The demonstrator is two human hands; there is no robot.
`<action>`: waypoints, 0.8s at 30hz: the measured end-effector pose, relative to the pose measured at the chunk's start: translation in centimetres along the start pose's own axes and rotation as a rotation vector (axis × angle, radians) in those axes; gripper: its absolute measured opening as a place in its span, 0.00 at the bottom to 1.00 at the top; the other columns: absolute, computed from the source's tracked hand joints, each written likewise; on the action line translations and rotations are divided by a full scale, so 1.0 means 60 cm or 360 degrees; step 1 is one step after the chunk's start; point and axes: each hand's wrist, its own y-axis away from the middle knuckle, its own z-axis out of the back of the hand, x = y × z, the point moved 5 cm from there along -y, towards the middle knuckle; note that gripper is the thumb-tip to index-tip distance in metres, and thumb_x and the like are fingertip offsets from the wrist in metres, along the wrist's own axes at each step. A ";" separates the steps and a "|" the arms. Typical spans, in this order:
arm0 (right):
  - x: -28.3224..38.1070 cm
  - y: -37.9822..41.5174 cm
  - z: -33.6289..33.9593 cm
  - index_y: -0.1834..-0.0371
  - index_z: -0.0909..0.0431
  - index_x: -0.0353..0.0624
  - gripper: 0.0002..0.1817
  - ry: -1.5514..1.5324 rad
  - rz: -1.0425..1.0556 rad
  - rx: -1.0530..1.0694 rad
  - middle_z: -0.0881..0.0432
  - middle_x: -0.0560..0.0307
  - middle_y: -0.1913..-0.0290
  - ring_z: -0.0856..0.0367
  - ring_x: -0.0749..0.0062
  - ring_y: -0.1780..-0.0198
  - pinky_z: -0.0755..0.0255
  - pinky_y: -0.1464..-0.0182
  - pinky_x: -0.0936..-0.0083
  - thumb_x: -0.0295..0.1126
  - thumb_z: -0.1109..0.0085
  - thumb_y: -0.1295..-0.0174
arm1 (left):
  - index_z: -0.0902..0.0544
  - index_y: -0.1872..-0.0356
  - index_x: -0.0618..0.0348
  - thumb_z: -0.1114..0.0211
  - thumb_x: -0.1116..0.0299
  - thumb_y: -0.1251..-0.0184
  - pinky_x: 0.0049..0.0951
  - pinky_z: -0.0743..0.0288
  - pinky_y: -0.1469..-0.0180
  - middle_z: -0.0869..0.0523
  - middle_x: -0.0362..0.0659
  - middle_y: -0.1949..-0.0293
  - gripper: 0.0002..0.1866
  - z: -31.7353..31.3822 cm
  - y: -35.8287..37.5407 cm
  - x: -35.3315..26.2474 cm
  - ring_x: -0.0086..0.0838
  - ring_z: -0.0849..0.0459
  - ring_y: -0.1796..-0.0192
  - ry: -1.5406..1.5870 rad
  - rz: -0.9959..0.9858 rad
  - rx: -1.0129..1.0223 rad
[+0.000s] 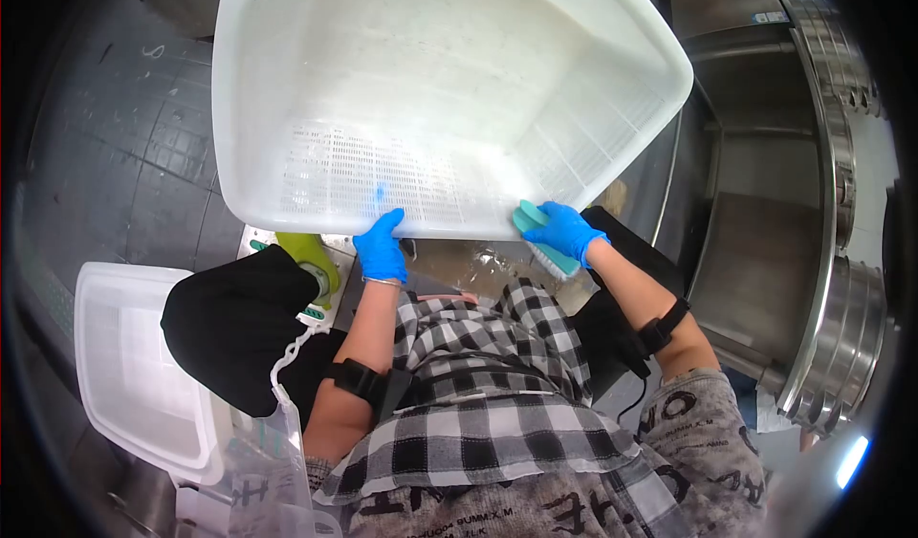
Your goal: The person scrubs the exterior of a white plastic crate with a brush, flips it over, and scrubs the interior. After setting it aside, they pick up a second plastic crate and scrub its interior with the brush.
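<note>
A large white plastic basket [316, 219] with slotted sides is tipped toward me and fills the upper middle of the view. At its near rim is my left hand [382, 249] in a blue glove, thumb over the edge and fingers hidden beneath. My right hand [571, 233], gloved in blue too, is closed around a green scrubbing brush [557, 258] with pale bristles. That hand and the brush overlap the basket's near right rim.
A smaller white tub [134, 366] stands at the lower left. Near it shows a green boot [311, 256]. Stainless steel shelving [765, 241] runs along the right, with stacked round metal ware [846, 323]. Grey tiles [167, 146] cover the floor; murky water [469, 263] lies below the basket.
</note>
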 end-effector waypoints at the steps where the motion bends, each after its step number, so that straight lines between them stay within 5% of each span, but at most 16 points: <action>1: 0.021 -0.008 0.001 0.54 0.31 0.35 0.31 -0.0049 0.0152 -0.0071 0.26 0.39 0.56 0.28 0.52 0.53 0.35 0.51 0.67 0.46 0.40 0.58 | 0.30 0.52 0.66 0.42 0.86 0.58 0.31 0.30 0.51 0.26 0.46 0.55 0.25 0.004 -0.002 0.001 0.35 0.26 0.53 -0.0008 -0.0029 0.0009; 7: 0.076 -0.124 0.016 0.52 0.33 0.43 0.30 -0.0197 0.0236 -0.0388 0.25 0.43 0.57 0.27 0.51 0.55 0.33 0.53 0.65 0.48 0.42 0.57 | 0.30 0.52 0.65 0.42 0.87 0.58 0.32 0.30 0.52 0.26 0.46 0.54 0.26 0.015 -0.015 0.005 0.35 0.27 0.53 0.0098 0.0003 -0.0034; 14: 0.210 -0.023 0.001 0.50 0.34 0.53 0.29 0.0144 0.0826 -0.0134 0.23 0.45 0.63 0.24 0.51 0.60 0.31 0.59 0.65 0.51 0.42 0.56 | 0.30 0.50 0.63 0.41 0.85 0.55 0.32 0.31 0.51 0.27 0.46 0.52 0.25 0.002 -0.011 -0.012 0.35 0.27 0.51 0.0027 -0.0011 -0.0007; 19: 0.261 -0.104 0.015 0.50 0.34 0.55 0.28 0.0118 0.0933 -0.0278 0.22 0.48 0.65 0.23 0.53 0.64 0.30 0.61 0.65 0.53 0.44 0.55 | 0.33 0.48 0.64 0.42 0.75 0.45 0.34 0.34 0.47 0.29 0.45 0.49 0.22 0.004 -0.015 -0.016 0.34 0.29 0.49 0.0203 -0.0069 0.0101; 24: 0.268 -0.018 -0.008 0.51 0.33 0.61 0.26 0.0200 0.1179 -0.0083 0.21 0.48 0.67 0.23 0.53 0.64 0.29 0.62 0.65 0.52 0.43 0.55 | 0.37 0.45 0.64 0.44 0.67 0.40 0.35 0.34 0.47 0.31 0.46 0.47 0.24 0.012 -0.021 -0.011 0.34 0.30 0.47 0.0314 -0.0005 0.0128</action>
